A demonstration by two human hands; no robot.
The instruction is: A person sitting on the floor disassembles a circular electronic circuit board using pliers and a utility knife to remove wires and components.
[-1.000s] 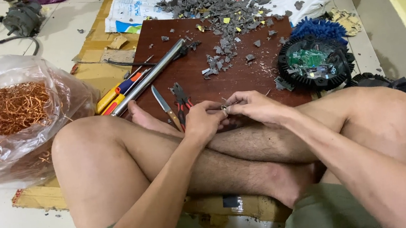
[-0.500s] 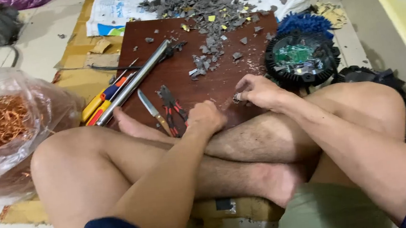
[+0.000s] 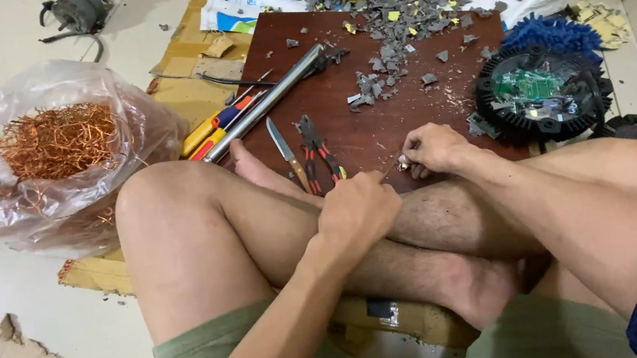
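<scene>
I sit cross-legged at a dark red wooden board (image 3: pixel 376 130). My left hand (image 3: pixel 357 213) is closed and rests on my shin; a thin wire or tool tip seems to stick out of it toward the right hand. My right hand (image 3: pixel 432 148) pinches a small pale part (image 3: pixel 404 164) at the board's near edge. Just left of my hands lie red-handled pliers (image 3: pixel 322 155) and a knife (image 3: pixel 286 152) on the board.
A metal tube (image 3: pixel 264 102) and yellow-handled screwdrivers (image 3: pixel 209 131) lie at the board's left edge. Grey plastic shards (image 3: pixel 388 9) are piled at the far side. A clear bag of copper wire (image 3: pixel 58 142) stands left. A round black part with a circuit board (image 3: pixel 540 95) sits right.
The camera view has shifted; my hands have stayed together at the board's near edge, and my left hand has dropped lower onto my shin.
</scene>
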